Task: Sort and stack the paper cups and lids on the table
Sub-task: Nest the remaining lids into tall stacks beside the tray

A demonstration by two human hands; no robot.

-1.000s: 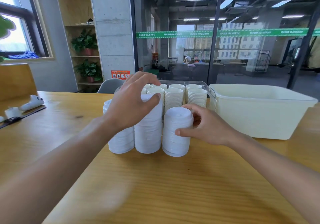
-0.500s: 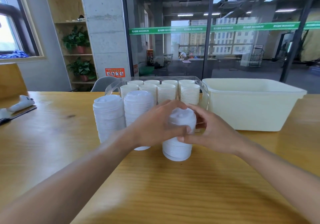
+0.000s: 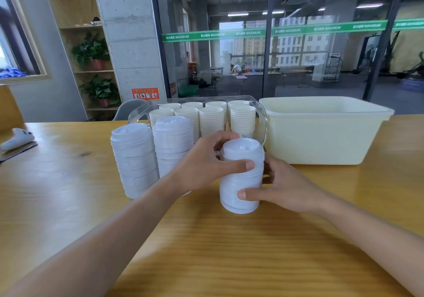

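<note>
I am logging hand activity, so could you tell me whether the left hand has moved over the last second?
Yes. The left hand went rightward, from the middle lid stack to the rightmost lid stack, which it now grips with the right hand.

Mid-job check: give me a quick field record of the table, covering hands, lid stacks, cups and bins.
left hand: grips upper part of right lid stack
right hand: grips the same stack lower down
other lid stacks: two, left and middle, standing on table
cups: stacked in rows inside clear bin
cream tub: right of clear bin, inside not visible
</note>
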